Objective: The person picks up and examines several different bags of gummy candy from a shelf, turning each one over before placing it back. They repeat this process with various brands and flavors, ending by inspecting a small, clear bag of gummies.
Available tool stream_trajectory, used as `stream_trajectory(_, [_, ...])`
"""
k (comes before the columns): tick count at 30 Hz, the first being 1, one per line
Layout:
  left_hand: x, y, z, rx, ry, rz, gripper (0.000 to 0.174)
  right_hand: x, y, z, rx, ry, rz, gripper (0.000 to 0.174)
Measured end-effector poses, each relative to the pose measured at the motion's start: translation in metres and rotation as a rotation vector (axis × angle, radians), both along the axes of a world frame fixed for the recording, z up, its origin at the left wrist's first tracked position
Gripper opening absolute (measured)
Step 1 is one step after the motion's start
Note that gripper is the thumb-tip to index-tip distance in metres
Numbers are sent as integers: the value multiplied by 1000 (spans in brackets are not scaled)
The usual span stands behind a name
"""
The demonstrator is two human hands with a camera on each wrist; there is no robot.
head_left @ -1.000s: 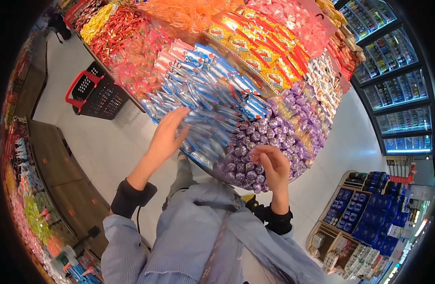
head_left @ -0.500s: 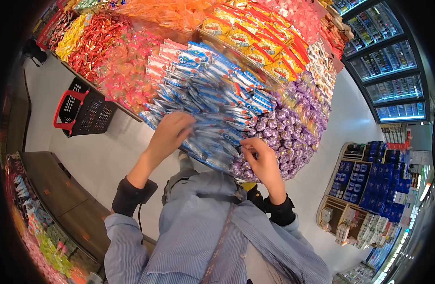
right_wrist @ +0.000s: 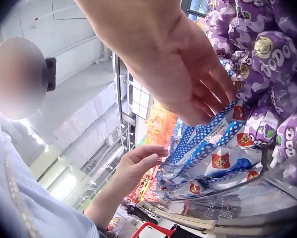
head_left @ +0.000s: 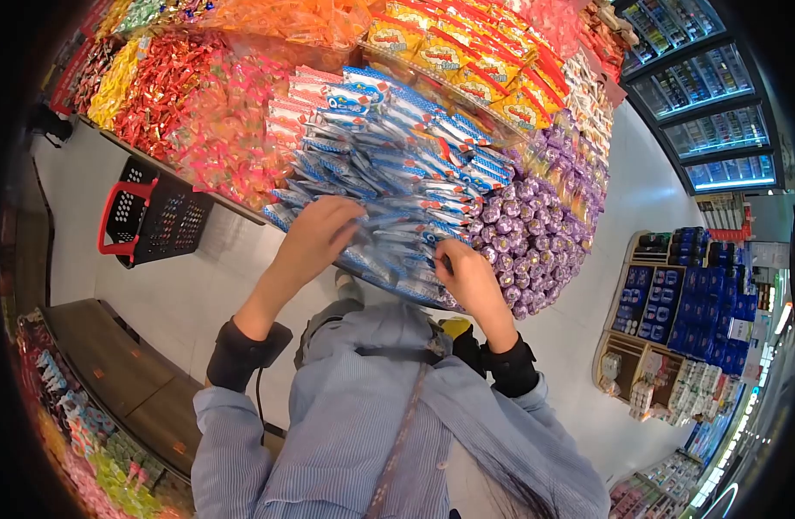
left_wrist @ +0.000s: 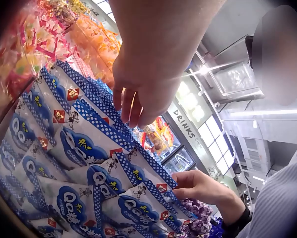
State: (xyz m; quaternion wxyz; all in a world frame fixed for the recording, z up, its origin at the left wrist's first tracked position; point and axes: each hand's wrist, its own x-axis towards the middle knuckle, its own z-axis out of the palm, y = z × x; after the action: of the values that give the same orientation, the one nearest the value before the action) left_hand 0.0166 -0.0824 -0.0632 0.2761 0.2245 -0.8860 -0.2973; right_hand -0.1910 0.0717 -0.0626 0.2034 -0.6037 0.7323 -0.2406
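Note:
Rows of blue-and-white candy packets (head_left: 389, 186) (left_wrist: 71, 198) lie in the bin in front of the person. The left hand (head_left: 315, 238) (left_wrist: 143, 84) reaches over their left part with fingers bent loosely downward, holding nothing that shows. At the right edge of the packets, the right hand (head_left: 471, 281) (right_wrist: 193, 84) has its fingertips on or just over them; whether it pinches one cannot be told. Purple round-wrapped candies (head_left: 532, 238) (right_wrist: 272, 64) are heaped right beside the right hand.
Yellow-and-red bags (head_left: 441, 54), pink-wrapped candies (head_left: 233, 130) and orange ones (head_left: 302, 26) fill the bins beyond. A black basket with red handles (head_left: 168, 221) stands on the floor at left. Stocked shelves (head_left: 718, 303) and lit fridges (head_left: 696, 86) are at right.
The right hand has moved left, from over the purple candies to the edge of the blue-and-white packets. The left hand stays over the packets. The head view has shifted.

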Motion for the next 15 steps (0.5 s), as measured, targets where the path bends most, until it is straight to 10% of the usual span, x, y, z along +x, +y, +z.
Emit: stream_trajectory(15, [-31, 37, -17, -104, -99, -234, 25, -23, -26, 9, -76, -30, -231, 12])
